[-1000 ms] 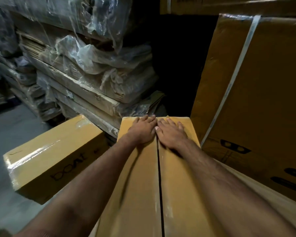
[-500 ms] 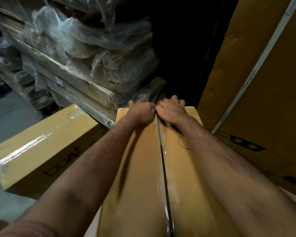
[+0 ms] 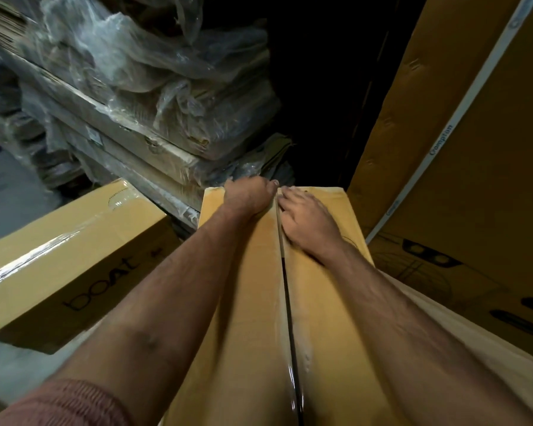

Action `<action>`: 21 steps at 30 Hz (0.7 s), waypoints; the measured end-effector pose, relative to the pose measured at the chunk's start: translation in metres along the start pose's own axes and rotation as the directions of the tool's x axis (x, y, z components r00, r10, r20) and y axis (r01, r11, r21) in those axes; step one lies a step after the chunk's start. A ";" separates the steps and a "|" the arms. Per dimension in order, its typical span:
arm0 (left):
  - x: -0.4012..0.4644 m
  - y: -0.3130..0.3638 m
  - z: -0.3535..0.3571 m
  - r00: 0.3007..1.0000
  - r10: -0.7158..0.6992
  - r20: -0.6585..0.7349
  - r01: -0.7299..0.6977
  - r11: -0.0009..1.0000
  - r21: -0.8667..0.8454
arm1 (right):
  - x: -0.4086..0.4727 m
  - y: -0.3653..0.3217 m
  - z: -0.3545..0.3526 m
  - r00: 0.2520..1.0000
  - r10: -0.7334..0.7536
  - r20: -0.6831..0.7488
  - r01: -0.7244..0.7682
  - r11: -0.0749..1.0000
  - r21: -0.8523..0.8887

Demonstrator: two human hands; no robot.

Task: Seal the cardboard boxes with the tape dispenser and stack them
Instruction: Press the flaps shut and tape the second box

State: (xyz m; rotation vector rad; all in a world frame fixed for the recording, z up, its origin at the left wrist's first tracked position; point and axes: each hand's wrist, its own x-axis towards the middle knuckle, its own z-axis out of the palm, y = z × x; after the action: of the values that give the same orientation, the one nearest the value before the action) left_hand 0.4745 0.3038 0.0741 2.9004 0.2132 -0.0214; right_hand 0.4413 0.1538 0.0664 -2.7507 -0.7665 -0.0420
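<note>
A long tan cardboard box (image 3: 246,302) lies lengthwise in front of me, clear tape (image 3: 290,348) shining along its centre seam. My left hand (image 3: 248,196) is at the far end of the left flap, with its fingers bent down over the far edge and hidden there. My right hand (image 3: 305,219) lies flat on the right flap beside the seam, fingers straight and pointing to the far edge. A second taped box (image 3: 59,265) printed "boat" sits to the left on the floor. No tape dispenser is in view.
A tall carton (image 3: 474,179) with a white strap stands close on the right. Plastic-wrapped flat cartons (image 3: 136,118) are stacked behind on the left, and a dark gap lies straight ahead. Grey floor (image 3: 10,195) shows at the far left.
Both hands slid along the seam to the far end. The left hand stayed bent over the far edge, while the right hand drew back a little and flattened on the flap.
</note>
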 end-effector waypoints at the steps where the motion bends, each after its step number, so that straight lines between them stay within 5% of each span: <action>1: -0.003 0.000 0.003 0.999 0.016 -0.032 -0.016 1.000 0.003 | -0.010 -0.002 0.000 1.000 0.000 0.008 0.000 1.000 0.002; 9: -0.053 -0.003 0.009 0.943 0.218 -0.250 -0.238 0.970 -0.055 | -0.055 -0.008 -0.003 0.999 0.018 0.044 -0.018 1.000 -0.014; 15: -0.147 0.003 0.021 0.973 0.217 -0.083 -0.211 0.975 0.072 | -0.066 -0.015 -0.006 0.997 0.031 0.066 -0.029 0.999 -0.027; 21: -0.153 0.012 0.019 0.987 0.155 -0.034 -0.150 0.980 0.134 | -0.140 -0.031 -0.019 0.986 -0.082 0.144 0.084 0.996 -0.013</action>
State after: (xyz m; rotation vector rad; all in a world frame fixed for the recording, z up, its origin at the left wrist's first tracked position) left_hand 0.3247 0.2658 0.0627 3.0415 -0.0043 0.0570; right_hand 0.3061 0.1036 0.0788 -2.7615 -0.9228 0.1339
